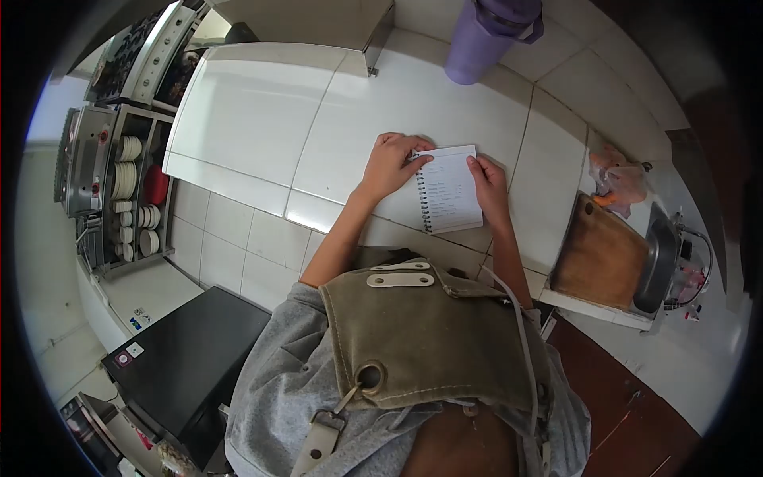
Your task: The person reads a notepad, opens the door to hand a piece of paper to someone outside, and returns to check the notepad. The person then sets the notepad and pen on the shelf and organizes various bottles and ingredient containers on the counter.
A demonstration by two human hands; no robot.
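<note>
A small spiral notebook (451, 191) with handwritten lines on its page is held over the white tiled counter (342, 119). My left hand (393, 163) grips its upper left corner by the spiral binding, thumb on the page. At the right edge, my right hand (487, 183) has its thumb on the page's side and its fingers behind. The notebook lies between both hands, its page facing me.
A purple tumbler (485, 44) stands at the counter's back. To the right are a wooden board (602, 253), a plastic bag (618, 181) and a sink (658, 258). Stacked plates (125, 179) fill a rack at left, above a black appliance (187, 362).
</note>
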